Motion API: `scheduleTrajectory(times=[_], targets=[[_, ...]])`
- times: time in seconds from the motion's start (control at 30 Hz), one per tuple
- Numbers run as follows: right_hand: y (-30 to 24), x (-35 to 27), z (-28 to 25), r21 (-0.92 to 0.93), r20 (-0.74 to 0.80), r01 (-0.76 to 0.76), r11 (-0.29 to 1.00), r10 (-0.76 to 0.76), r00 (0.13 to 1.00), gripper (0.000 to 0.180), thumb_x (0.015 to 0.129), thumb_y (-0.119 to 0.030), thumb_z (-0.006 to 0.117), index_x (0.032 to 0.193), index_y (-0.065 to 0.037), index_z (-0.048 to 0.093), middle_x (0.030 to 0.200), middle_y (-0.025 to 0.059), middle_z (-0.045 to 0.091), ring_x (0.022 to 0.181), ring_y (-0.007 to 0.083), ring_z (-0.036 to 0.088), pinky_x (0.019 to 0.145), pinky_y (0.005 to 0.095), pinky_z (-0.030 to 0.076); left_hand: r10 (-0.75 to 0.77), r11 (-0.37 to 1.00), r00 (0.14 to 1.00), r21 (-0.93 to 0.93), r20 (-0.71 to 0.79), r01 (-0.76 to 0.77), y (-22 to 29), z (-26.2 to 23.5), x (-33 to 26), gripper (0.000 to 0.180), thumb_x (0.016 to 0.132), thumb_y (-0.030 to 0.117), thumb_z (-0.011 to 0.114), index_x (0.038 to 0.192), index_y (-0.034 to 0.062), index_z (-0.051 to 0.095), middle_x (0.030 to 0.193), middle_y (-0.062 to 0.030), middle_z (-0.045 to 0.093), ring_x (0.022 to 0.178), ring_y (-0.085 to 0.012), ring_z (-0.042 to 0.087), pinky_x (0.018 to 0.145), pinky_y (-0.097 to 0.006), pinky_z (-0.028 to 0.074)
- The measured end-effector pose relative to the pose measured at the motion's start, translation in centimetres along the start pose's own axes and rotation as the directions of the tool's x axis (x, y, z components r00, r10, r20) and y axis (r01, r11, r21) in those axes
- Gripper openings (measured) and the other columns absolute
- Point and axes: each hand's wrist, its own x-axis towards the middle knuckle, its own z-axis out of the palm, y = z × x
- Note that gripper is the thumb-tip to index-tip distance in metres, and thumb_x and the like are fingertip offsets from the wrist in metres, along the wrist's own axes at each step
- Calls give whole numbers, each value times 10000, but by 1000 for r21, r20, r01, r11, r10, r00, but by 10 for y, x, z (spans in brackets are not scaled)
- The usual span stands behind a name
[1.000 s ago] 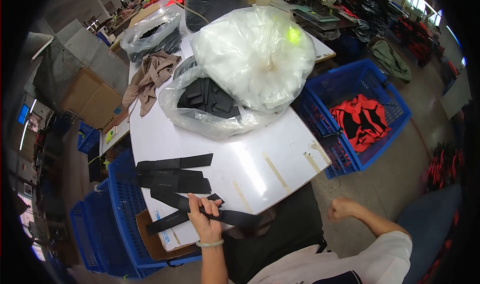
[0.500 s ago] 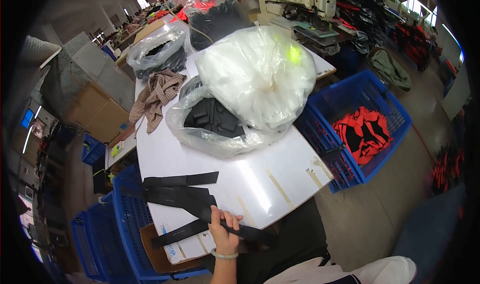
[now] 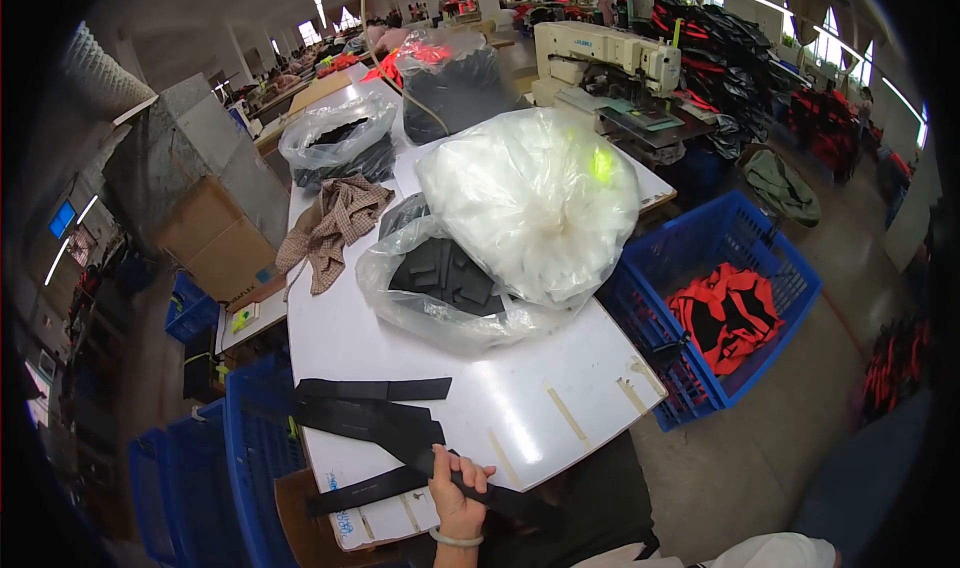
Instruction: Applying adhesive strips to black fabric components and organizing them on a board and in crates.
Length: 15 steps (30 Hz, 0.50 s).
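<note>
My left hand (image 3: 459,496), with a pale bangle at the wrist, is closed around a black fabric strip (image 3: 500,500) at the near edge of the white table (image 3: 500,403). The strip runs from the table, through my fingers, toward my dark-clothed lap. More black strips (image 3: 375,413) lie fanned and overlapping just beyond the hand, with one end hanging past the table's left side. My right hand is not visible. Farther back, an opened clear plastic bag (image 3: 410,318) holds several small black pieces (image 3: 445,273).
A bulging white plastic bag (image 3: 530,198) leans over the opened one. A checked cloth (image 3: 335,230) lies left of them. Blue crates stand at both sides; the right crate (image 3: 745,368) holds red-and-black garments (image 3: 725,318). A sewing machine (image 3: 605,53) stands behind.
The view has tilted up, so the table and everything on it sit lower in the picture. My left hand keeps its hold on the strip at nearly the same place by the table edge.
</note>
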Motion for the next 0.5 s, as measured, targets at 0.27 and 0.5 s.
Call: scheduleTrajectory(times=[0.27, 0.5], targets=[[-60, -51, -46, 104, -299, 347, 932, -303, 905, 216, 872, -228, 669, 771, -37, 683, 718, 78, 681, 597, 114, 621, 560, 237, 493, -11, 998, 999, 67, 39, 8, -14, 5, -4, 386, 985, 366, 486, 687, 127, 433, 475, -29, 389, 380, -167, 404, 653, -398, 512], [-326, 109, -99, -628, -728, 499, 597, -677, -106, 188, 828, -206, 642, 872, -26, 671, 831, 162, 679, 789, 374, 640, 697, 434, 501, -23, 991, 998, 131, 59, 15, -22, 5, -26, 363, 993, 331, 478, 708, 109, 437, 480, -52, 409, 381, -193, 432, 612, -407, 527]])
